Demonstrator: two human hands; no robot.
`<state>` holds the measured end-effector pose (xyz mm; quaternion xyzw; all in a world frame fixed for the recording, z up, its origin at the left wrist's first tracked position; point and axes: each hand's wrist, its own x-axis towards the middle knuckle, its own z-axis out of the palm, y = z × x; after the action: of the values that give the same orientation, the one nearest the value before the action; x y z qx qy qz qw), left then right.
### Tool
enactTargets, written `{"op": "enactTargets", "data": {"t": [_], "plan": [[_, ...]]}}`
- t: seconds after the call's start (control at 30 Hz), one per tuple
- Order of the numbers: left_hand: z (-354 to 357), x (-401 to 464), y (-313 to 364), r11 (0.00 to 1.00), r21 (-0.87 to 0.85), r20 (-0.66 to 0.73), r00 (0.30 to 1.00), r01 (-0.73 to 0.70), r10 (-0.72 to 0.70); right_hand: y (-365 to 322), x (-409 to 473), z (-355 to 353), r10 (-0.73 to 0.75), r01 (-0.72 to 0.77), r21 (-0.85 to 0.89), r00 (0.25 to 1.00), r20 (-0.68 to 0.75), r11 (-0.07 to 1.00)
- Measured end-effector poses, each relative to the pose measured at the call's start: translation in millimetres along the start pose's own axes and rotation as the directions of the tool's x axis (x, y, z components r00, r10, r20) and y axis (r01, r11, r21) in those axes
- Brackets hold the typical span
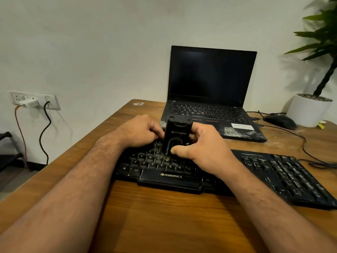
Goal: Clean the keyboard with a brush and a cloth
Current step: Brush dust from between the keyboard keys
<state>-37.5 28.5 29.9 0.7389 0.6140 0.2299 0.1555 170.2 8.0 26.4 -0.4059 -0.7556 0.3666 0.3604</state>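
A person's two bare forearms reach forward over a wooden desk (164, 216) toward a black keyboard (273, 172) that lies across the middle of the view, its near edge marked Zebronics and its right end running toward the frame's edge. The right hand (202, 148) has its grip closed around a black, upright, box-shaped cleaning tool (176, 136), thumb pressed on its near face low down, with the tool's lower end touching or just above the letter keys. The left hand (140, 132) curls its fingers against the tool's left side, so its grip appears to steady the same tool, though the fingertips are hidden behind it. No bristles can be made out, so whether this is the brush, or a case holding one, is uncertain. No cloth is visible anywhere. Judging from this, the task seems to be in an early or middle stage: brushing is under way or about to start, and wiping remains. Behind the keyboard sits an open laptop (211, 79) with a dark screen and pale dusty smears on its palm rest; a black mouse (280, 121) and a white plant pot (308, 112) stand to the right, the plant cut off above. How dirty the keys are is hard to tell.
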Motion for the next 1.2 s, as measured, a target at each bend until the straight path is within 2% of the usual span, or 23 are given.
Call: {"op": "enactTargets", "data": {"t": [0.07,0.2,0.3,0.33,0.47,0.6,0.73,0.83,0.97,1.1,1.2], "plan": [[2,0,-2,1.000,-0.008,-0.014,1.000,-0.008,0.008,0,3,-3,-0.002,-0.002,-0.061,0.998,-0.067,0.998],[4,-3,4,0.998,0.037,-0.046,0.998,-0.049,0.051,-3,-1,4,-0.030,0.030,-0.005,0.999,0.030,1.000],[6,-3,4,0.998,0.043,-0.090,0.994,-0.050,0.054,0,5,4,-0.029,0.018,-0.097,0.993,-0.116,0.995],[6,-4,6,0.998,0.049,-0.102,0.993,-0.049,0.054,2,6,0,-0.026,0.013,-0.107,0.992,-0.126,0.994],[6,-6,12,0.995,0.068,-0.107,0.991,-0.074,0.081,1,1,-4,-0.001,0.001,-0.033,1.000,0.016,0.999],[6,-5,10,0.996,0.071,-0.110,0.992,-0.059,0.066,8,11,-6,0.016,-0.035,-0.137,0.990,-0.141,0.990],[6,-5,9,0.996,0.071,-0.089,0.994,-0.051,0.057,8,9,-4,0.006,-0.012,-0.077,0.997,-0.071,0.997],[6,-2,9,0.998,0.061,-0.104,0.994,-0.022,0.028,11,13,-2,-0.032,0.000,-0.177,0.984,-0.177,0.984],[6,-2,9,0.997,0.070,-0.105,0.994,-0.018,0.025,11,14,-1,-0.047,0.021,-0.195,0.991,-0.127,0.981],[6,-3,13,0.998,0.052,-0.101,0.995,0.023,-0.018,15,20,-8,-0.028,-0.027,-0.220,0.970,-0.242,0.975],[6,-3,13,0.999,0.029,-0.090,0.996,0.029,-0.026,16,18,-16,-0.006,-0.013,-0.131,0.989,-0.146,0.991]]}}
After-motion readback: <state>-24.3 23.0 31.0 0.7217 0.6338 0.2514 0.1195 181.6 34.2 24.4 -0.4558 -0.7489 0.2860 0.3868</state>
